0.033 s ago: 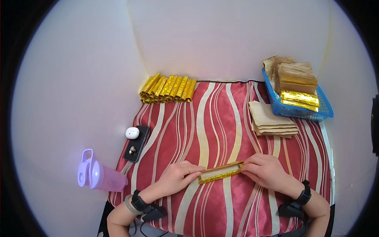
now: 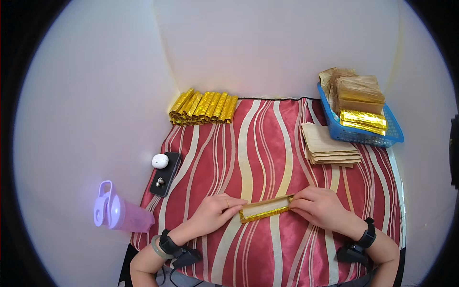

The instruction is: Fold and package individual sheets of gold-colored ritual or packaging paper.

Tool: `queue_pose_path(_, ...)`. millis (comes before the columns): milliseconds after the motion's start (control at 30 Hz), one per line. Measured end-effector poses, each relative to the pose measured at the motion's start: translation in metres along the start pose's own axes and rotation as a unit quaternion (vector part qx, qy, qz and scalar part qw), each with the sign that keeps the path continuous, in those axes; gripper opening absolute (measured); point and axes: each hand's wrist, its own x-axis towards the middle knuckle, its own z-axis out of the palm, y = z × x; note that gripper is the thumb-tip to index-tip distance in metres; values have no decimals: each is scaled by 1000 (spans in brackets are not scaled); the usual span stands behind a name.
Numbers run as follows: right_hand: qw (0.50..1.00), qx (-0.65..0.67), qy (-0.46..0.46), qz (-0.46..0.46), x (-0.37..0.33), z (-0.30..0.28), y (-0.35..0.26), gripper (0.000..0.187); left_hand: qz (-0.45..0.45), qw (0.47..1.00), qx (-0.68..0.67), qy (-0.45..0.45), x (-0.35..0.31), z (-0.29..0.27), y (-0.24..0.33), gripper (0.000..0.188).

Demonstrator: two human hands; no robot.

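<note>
Near the front middle of the cloth lies a long, narrow strip of gold foil paper (image 2: 265,209), folded so its sides stand up around a pale inside. My left hand (image 2: 215,214) is at its left end, thumb and fingers closed on the corner. At the other end, my right hand (image 2: 321,208) pinches the far right corner between thumb and fingertips. The fingertips partly cover both ends. Far left, several rolled gold foil paper pieces (image 2: 203,107) are heaped side by side. A stack of tan paper sheets (image 2: 330,144) rests beyond my right hand.
A blue plastic basket (image 2: 396,131) at the back right holds brown paper bundles (image 2: 359,93) and flat gold foil sheets (image 2: 363,119). On the left are a black phone (image 2: 169,174), a white earbud case (image 2: 160,161) and a purple bottle (image 2: 126,215). Pale walls (image 2: 277,48) enclose the striped cloth (image 2: 229,158).
The folded gold foil paper looks slightly wider open, and its right end has shifted a little left with my right fingertips. Everything else stays put.
</note>
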Motion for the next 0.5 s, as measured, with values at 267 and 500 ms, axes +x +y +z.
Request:
queue_pose_path(267,998,-18,-38,-52,5,10,8,15,36,985,105,133,14,10,-8,17)
queue_pose_path(500,983,-126,-52,-120,2,9,7,26,189,961,198,40,0,10,4,18)
